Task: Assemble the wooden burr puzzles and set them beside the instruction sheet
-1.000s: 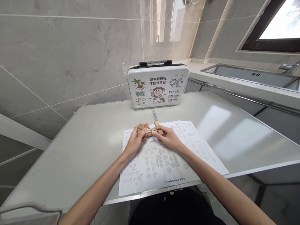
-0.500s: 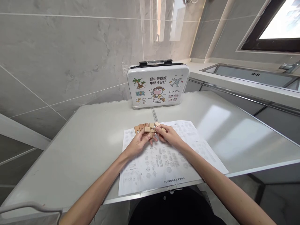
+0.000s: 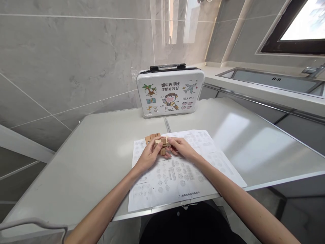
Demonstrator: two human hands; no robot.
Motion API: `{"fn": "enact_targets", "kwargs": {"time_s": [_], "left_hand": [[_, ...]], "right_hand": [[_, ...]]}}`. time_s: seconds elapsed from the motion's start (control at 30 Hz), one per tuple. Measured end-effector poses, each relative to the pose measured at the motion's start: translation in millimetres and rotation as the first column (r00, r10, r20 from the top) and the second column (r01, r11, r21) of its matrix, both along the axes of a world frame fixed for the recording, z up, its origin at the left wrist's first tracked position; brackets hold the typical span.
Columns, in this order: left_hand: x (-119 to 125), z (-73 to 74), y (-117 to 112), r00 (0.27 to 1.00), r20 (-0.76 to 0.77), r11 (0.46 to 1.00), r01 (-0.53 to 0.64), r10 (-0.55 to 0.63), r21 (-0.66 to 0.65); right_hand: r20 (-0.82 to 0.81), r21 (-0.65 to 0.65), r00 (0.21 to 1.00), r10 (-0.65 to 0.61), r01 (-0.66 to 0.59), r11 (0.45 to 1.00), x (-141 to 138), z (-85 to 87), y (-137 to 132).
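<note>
Several light wooden puzzle pieces [image 3: 164, 141], fitted against one another, are held up above the printed sheet. My left hand [image 3: 150, 153] grips them from the left, its thumb on the near face. From the other side my right hand [image 3: 180, 147] pinches the right end, with fingers curled beneath. Part of the cluster is hidden behind my fingers, so I cannot tell how the pieces interlock. Just beyond my left hand, more brown wooden pieces [image 3: 149, 137] with cut-outs lie side by side at the sheet's far edge.
The instruction sheet [image 3: 175, 193], printed with small diagrams, covers the near middle of the grey folding table [image 3: 101, 152]. A white cartoon case [image 3: 170, 91] stands at the back by the tiled wall. A sink [image 3: 269, 81] is set in the counter at right.
The piece in my right hand, tilted and partly apart before, now sits against the pieces in my left hand. My hands have drawn closer together, and the cluster has turned.
</note>
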State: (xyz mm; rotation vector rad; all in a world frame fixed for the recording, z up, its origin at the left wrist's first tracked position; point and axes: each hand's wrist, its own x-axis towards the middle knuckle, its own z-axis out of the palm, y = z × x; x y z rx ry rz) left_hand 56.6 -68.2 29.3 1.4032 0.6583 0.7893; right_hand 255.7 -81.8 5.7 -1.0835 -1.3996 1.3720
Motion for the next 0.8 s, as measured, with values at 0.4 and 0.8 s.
{"fn": "enact_targets", "kwargs": {"time_s": [0.4, 0.8], "left_hand": [[-0.5, 1.6, -1.8, 0.999, -0.023, 0.999, 0.041, -0.041, -0.015], [-4.7, 0.7, -4.2, 0.979, -0.182, 0.977, -0.055, 0.093, 0.206]], "right_hand": [[0.004, 0.044, 1.000, -0.011, 0.011, 0.999, -1.7, 2.3, -2.4], [-0.030, -0.058, 0.999, -0.026, 0.024, 0.998, -1.7, 2.3, -2.2]]}}
